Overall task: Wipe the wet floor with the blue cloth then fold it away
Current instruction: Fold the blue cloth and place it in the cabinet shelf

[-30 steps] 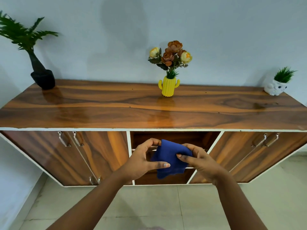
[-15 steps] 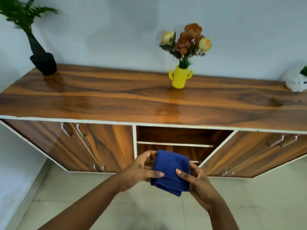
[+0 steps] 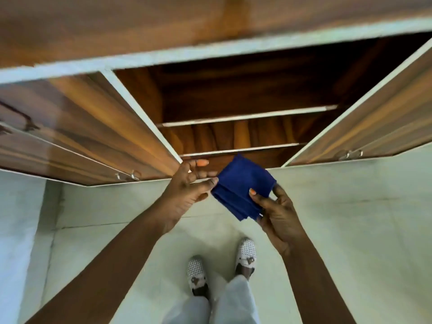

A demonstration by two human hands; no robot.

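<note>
While right hand (image 3: 278, 213) pinches folded blue cloth (image 3: 243, 187), left hand (image 3: 189, 188) touching its edge

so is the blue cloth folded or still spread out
Folded: the blue cloth is a compact square with stacked layers along its edge, pinched by the right hand.

Bare forearms, pale trousers (image 3: 210, 307), white patterned loafers (image 3: 245, 253).
</note>
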